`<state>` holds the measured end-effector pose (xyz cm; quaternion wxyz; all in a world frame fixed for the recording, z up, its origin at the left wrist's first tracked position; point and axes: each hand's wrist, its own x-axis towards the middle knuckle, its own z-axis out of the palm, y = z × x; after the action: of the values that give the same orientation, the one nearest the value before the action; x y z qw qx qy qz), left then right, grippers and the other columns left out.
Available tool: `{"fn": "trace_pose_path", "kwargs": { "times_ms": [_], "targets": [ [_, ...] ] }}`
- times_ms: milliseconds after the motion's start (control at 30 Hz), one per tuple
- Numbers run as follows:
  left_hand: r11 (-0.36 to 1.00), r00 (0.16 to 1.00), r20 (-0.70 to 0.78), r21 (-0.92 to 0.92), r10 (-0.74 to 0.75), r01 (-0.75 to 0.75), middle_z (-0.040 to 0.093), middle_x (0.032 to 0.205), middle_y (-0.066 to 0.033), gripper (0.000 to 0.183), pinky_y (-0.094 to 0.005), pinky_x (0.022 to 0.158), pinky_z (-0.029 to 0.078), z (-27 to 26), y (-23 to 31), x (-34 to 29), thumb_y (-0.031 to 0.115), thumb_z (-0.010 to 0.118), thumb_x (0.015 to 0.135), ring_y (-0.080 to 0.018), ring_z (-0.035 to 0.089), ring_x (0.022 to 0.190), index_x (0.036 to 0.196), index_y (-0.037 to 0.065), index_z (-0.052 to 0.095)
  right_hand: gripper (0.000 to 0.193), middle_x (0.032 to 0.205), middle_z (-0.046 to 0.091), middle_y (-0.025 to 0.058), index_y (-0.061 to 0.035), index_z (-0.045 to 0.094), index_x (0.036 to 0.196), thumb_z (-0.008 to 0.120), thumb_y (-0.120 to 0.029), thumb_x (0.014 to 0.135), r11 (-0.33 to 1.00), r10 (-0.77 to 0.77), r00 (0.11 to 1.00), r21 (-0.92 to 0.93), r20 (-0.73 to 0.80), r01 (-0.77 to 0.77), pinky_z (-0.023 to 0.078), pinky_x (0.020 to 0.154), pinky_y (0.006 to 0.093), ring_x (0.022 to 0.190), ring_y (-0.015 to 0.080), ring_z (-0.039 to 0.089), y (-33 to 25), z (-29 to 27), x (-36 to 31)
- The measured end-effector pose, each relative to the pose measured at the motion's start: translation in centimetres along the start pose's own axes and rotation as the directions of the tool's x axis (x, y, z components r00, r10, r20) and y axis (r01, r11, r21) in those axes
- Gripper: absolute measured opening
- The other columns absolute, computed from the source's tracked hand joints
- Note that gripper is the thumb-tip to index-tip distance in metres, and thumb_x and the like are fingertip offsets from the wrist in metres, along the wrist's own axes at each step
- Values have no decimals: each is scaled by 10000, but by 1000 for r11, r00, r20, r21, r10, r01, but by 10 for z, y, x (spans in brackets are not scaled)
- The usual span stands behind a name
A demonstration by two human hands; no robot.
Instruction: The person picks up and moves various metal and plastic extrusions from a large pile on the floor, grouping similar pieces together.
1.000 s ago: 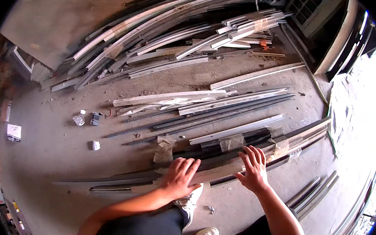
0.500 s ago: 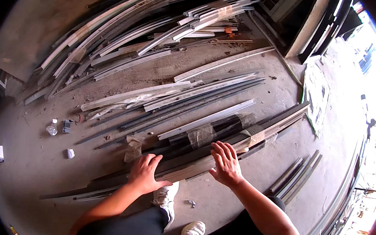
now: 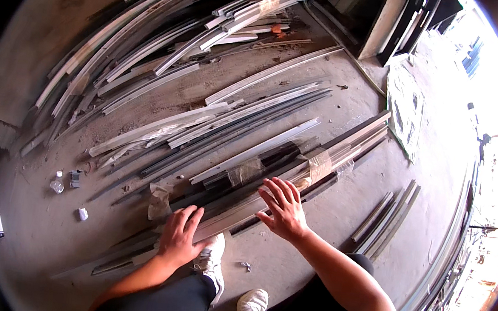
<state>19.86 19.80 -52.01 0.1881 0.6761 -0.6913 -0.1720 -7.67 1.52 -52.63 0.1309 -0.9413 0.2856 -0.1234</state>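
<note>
A long bundle of brown and grey profile strips (image 3: 236,214) lies slantwise on the floor before my feet, with a band of clear tape (image 3: 320,166) around its right part. My left hand (image 3: 177,237) is at the bundle's near-left part, fingers spread over the strips and thumb toward me. Farther right, my right hand (image 3: 284,212) lies on or just over the strips, palm down and fingers apart. Neither hand is wrapped around anything; whether the fingertips press on the strips cannot be told. Just beyond lies a dark taped bundle (image 3: 272,159), partly hidden.
Loose white and dark strips (image 3: 247,114) lie farther off, with a large pile (image 3: 152,44) by the wall. Short strips (image 3: 388,220) are at the right. A plastic bottle (image 3: 57,184) stands left. My white shoes (image 3: 210,260) are close to the near bundle.
The view has turned slightly, shifting the scene. The near bundle looks rolled a little, with more of its light strips and tape showing. Both hands stay over it, fingers apart.
</note>
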Motion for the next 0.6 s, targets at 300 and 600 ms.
{"fn": "trace_pose_path", "kwargs": {
  "times_ms": [300, 600],
  "targets": [
    [993, 1000, 22, -120, 0, 3, 575, 1332, -129, 714, -442, 1013, 485, -13, -4, 7, 375, 848, 797, -335, 584, 1192, 1396, 88, 586, 301, 919, 626, 107, -49, 679, 949, 862, -194, 759, 926, 205, 977, 334, -53, -176, 555, 763, 404, 875, 318, 638, -3, 10, -12],
    [880, 920, -126, -364, -370, 304, 710, 1093, -153, 296, -377, 890, 545, -55, -103, -22, 242, 651, 1014, -289, 697, 977, 1190, 6, 686, 320, 852, 723, 66, 14, 627, 1145, 794, -151, 929, 174, 499, 623, 634, 602, -753, 574, 660, 284, 748, 119, 678, -6, 17, -15]
  ]
}}
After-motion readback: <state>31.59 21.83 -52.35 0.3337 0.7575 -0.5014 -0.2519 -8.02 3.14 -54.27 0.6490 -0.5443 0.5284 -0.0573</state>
